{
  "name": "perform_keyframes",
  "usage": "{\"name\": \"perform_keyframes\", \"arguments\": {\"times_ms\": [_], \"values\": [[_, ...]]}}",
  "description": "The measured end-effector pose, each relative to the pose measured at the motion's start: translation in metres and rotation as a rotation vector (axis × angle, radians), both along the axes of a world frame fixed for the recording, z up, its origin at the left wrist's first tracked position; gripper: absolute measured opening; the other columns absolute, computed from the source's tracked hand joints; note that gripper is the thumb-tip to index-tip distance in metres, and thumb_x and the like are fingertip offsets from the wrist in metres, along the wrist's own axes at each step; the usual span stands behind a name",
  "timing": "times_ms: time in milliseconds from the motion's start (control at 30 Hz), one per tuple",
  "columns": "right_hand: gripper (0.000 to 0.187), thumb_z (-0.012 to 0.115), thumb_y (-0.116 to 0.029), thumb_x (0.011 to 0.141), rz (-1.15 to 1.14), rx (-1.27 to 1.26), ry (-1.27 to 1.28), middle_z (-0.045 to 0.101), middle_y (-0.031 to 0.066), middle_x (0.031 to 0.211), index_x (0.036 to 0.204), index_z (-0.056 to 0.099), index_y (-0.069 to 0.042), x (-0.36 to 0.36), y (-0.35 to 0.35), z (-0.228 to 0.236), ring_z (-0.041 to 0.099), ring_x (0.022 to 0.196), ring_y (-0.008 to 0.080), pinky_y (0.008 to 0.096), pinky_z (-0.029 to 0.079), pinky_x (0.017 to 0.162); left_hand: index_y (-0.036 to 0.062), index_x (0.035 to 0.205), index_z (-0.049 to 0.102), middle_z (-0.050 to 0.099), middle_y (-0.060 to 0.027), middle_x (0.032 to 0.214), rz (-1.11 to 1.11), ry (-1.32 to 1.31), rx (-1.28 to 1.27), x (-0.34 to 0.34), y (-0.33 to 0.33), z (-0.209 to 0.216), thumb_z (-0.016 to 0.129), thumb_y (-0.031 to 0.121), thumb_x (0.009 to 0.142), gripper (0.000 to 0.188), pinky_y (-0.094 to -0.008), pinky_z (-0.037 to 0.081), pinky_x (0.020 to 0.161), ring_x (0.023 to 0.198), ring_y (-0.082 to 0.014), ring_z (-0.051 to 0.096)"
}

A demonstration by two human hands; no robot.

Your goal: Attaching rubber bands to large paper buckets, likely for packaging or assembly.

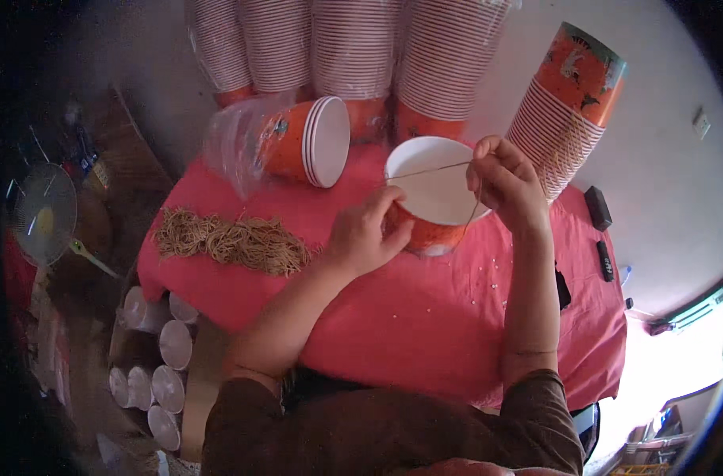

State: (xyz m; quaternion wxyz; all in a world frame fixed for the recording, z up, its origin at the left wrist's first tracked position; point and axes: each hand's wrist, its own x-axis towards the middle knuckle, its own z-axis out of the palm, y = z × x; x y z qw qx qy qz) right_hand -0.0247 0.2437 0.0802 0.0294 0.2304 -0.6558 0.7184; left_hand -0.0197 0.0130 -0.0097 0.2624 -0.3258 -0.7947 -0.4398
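Bucket stacks (357,59) crowd the counter (353,341) beyond the left hand (368,232) and right hand (508,182).
Tan cord bundles (230,242) lie left of the left hand; a leaning stack (564,111) rises beyond the right. Between the hands stands the orange bucket (429,197), side gripped by the left; the right pinches a thin cord (433,170) across its opening.

Readable text: none. Black marker (605,261), along the surface's right edge: pale marks, too small to read. Orange tub stack (581,71), toward the far right corner: printed pale and dark figures. Single orange tub (430,231), inward from the far edge: partial print, unreadable.
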Motion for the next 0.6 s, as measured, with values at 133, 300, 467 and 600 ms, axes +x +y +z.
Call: {"name": "perform_keyframes", "arguments": {"times_ms": [133, 300, 467, 600], "values": [[0.010, 0.053, -0.016, 0.095, 0.198, -0.219, -0.073, 0.060, 0.0059, 0.075, 0.102, 0.054, -0.008, 0.002, 0.006, 0.003, 0.039, 0.047, 0.0061, 0.0190, 0.028, 0.041, 0.0047, 0.111, 0.052, 0.060, -0.0170, 0.100, 0.059, 0.153, -0.004, -0.019, -0.021, -0.003, 0.057, 0.004, 0.078, 0.034, -0.0408, 0.051, 0.068, 0.088, -0.0345, 0.063], [0.013, 0.051, -0.013, 0.095, 0.368, -0.337, -0.054, 0.059, 0.0081, 0.076, 0.104, 0.056, -0.006, 0.007, 0.009, 0.006, 0.038, 0.047, 0.0075, 0.0190, 0.029, 0.041, 0.0050, 0.117, 0.054, 0.059, -0.0158, 0.102, 0.117, 0.098, 0.020, -0.026, -0.035, -0.001, 0.055, -0.001, 0.080, 0.038, -0.0398, 0.052, 0.070, 0.084, -0.0332, 0.062], [0.015, 0.051, -0.011, 0.095, 0.402, -0.353, -0.012, 0.060, 0.0096, 0.077, 0.106, 0.057, -0.004, 0.015, 0.008, 0.009, 0.040, 0.047, 0.0085, 0.0194, 0.031, 0.041, 0.0025, 0.107, 0.060, 0.061, -0.0152, 0.103, 0.071, 0.379, 0.057, -0.007, -0.028, 0.015, 0.058, 0.002, 0.081, 0.026, -0.0371, 0.053, 0.071, 0.087, -0.0320, 0.063], [0.015, 0.050, -0.009, 0.094, 0.371, -0.384, 0.021, 0.061, 0.0108, 0.077, 0.106, 0.057, -0.003, 0.019, 0.006, 0.011, 0.041, 0.047, 0.0093, 0.0198, 0.032, 0.040, 0.0029, 0.099, 0.062, 0.063, -0.0124, 0.101, -0.112, 0.440, -0.019, 0.012, -0.027, 0.020, 0.066, 0.018, 0.082, 0.023, -0.0368, 0.054, 0.068, 0.083, -0.0271, 0.065]]}}
